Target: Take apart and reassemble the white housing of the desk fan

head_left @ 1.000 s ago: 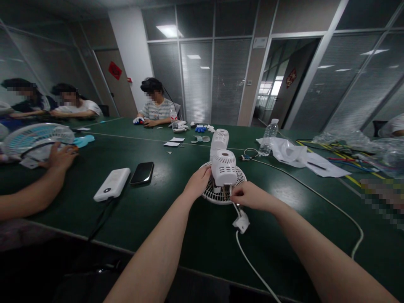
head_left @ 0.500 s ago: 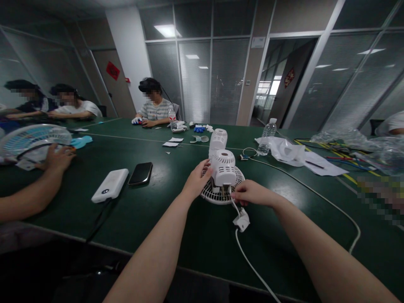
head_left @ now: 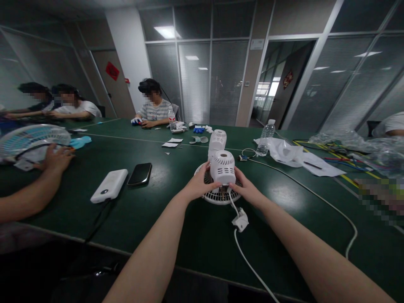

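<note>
A white fan motor housing (head_left: 223, 162) with vent slots stands over a round white fan grille (head_left: 217, 198) on the table. My left hand (head_left: 202, 182) grips the housing's left side, thumb at its lower front. On the right side my right hand (head_left: 244, 187) holds it too, its thumb near the lower edge. Both hands are closed around the housing. A second white slotted part (head_left: 217, 139) rises just behind it. From under the housing a white power cord runs down to a white plug (head_left: 240, 220). Fingers behind the housing are partly hidden.
Left of my arms lie a black phone (head_left: 139, 174) and a white power bank (head_left: 109, 186). Another person's hand (head_left: 57, 160) touches a fan grille (head_left: 34, 139) at far left. A water bottle (head_left: 266, 138), white plastic and a long grey cable (head_left: 315, 191) are on the right.
My right hand has moved up from the cord onto the housing's right side. My left thumb has come down to the housing's lower front. The view has shifted slightly.
</note>
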